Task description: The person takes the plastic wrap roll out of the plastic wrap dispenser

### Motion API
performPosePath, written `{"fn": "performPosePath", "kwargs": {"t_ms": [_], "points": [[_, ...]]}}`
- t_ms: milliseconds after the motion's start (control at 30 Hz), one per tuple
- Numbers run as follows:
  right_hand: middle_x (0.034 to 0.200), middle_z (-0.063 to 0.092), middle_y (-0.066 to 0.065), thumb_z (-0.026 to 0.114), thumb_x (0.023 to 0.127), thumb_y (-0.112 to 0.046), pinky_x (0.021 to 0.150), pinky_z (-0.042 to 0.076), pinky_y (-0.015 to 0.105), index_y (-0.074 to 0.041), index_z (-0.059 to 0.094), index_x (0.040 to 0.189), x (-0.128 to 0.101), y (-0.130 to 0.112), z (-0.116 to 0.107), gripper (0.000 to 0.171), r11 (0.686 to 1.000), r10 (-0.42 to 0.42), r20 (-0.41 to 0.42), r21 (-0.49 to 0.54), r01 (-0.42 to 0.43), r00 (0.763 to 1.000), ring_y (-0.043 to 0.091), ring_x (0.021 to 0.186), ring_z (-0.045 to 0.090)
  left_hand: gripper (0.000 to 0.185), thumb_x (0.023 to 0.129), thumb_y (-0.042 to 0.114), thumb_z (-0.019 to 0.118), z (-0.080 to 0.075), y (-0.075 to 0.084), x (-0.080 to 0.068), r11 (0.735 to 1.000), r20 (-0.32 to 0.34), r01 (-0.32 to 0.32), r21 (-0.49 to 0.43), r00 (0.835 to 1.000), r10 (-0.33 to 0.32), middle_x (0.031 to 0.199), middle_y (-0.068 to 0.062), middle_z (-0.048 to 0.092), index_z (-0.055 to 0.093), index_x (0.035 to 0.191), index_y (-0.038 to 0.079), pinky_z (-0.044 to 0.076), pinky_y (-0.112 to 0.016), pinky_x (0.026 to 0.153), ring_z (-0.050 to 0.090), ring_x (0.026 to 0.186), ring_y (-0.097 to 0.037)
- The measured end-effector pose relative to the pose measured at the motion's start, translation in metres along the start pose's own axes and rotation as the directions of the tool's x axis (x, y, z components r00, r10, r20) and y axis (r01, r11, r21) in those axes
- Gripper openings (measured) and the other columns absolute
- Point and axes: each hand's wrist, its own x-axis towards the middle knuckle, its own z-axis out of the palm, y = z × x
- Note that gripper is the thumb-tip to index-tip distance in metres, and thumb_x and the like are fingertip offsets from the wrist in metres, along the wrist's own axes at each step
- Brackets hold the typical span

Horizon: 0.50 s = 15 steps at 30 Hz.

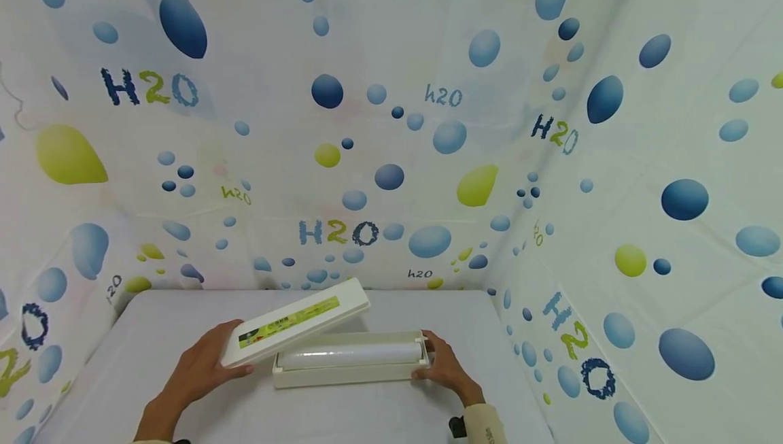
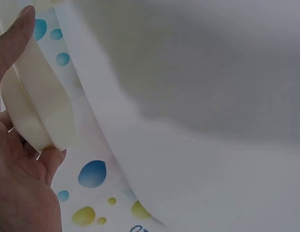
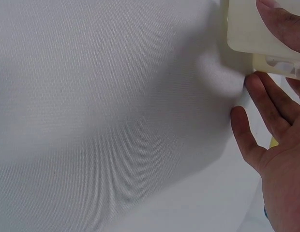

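Note:
In the head view a long cream lid (image 1: 296,322) with a yellow-green label slants up to the right, raised at its far end. My left hand (image 1: 204,360) grips its lower left end, thumb at the front; the left wrist view shows the lid's underside edge (image 2: 36,104) between thumb and fingers. Below and to the right sits the open cream dispenser box (image 1: 349,374), holding a shiny roll of clear wrap (image 1: 355,354). My right hand (image 1: 448,367) holds the box's right end, thumb in front and fingers behind. The lid overlaps the box's left back corner in this view.
A white-covered table (image 1: 232,417) lies under the box. Behind it and along both sides hang white curtains (image 1: 391,131) printed with blue and green drops and H2O lettering.

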Motion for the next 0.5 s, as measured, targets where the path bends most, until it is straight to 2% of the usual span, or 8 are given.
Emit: {"fn": "performPosePath", "kwargs": {"t_ms": [267, 500], "points": [[0.141, 0.069, 0.026, 0.096, 0.077, -0.016, 0.115, 0.046, 0.076, 0.001, 0.050, 0.155, -0.0003, -0.0003, -0.0016, 0.092, 1.000, -0.004, 0.000, -0.003, 0.004, 1.000, 0.044, 0.127, 0.066, 0.109, 0.081, 0.066, 0.088, -0.0041, -0.0037, -0.0025, 1.000, 0.003, 0.029, -0.003, 1.000, -0.029, 0.154, -0.030, 0.056, 0.044, 0.159, 0.002, 0.052, -0.076, 0.103, 0.059, 0.132, -0.050], [0.141, 0.068, 0.027, 0.096, 0.077, -0.014, 0.114, 0.047, 0.075, 0.001, 0.050, 0.155, -0.0010, 0.0020, 0.0005, 0.092, 1.000, 0.000, -0.001, -0.004, 0.000, 1.000, 0.046, 0.128, 0.066, 0.108, 0.081, 0.064, 0.088, -0.0062, -0.0065, -0.0045, 1.000, -0.003, 0.018, 0.006, 1.000, -0.018, 0.153, -0.030, 0.058, 0.045, 0.158, 0.002, 0.053, -0.073, 0.101, 0.060, 0.130, -0.047]]}}
